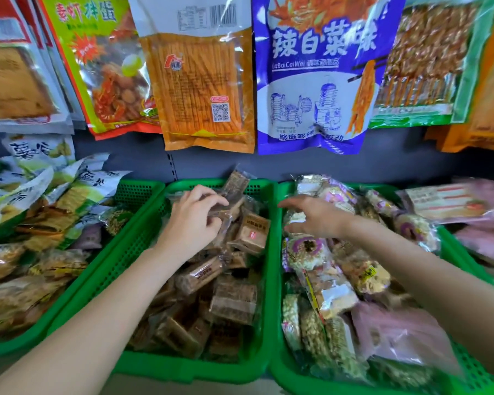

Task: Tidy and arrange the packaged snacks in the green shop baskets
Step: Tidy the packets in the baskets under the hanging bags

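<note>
Across the lower half of the view sit three green baskets side by side. Left basket (pixel 143 192) at 9 o'clock has green-and-white bags and yellowish snack packs. Middle basket (pixel 264 212) at 6 o'clock is packed with brown wrapped snack bars (pixel 234 303), all jumbled at different angles. Right basket (pixel 465 369) at 4 o'clock holds puffed-rice rounds (pixel 305 252) in clear wrap plus pinkish bags.

Left hand (pixel 194 220) is over the far end of the middle basket, fingers curled round a clear-wrapped brown bar (pixel 226 210) near the top of the pile. Another bar (pixel 236 182) stands tilted against the back rim just past it. Right hand (pixel 317 218) hovers over the far left corner of the right basket, fingers spread and loose, pointing toward 9 o'clock; can't tell if it's actually touching the packs under it.

Up at 12 o'clock hang big bags on the back wall: an orange stick-snack bag (pixel 203 89) and a purple bag (pixel 320 78) right beside it.
</note>
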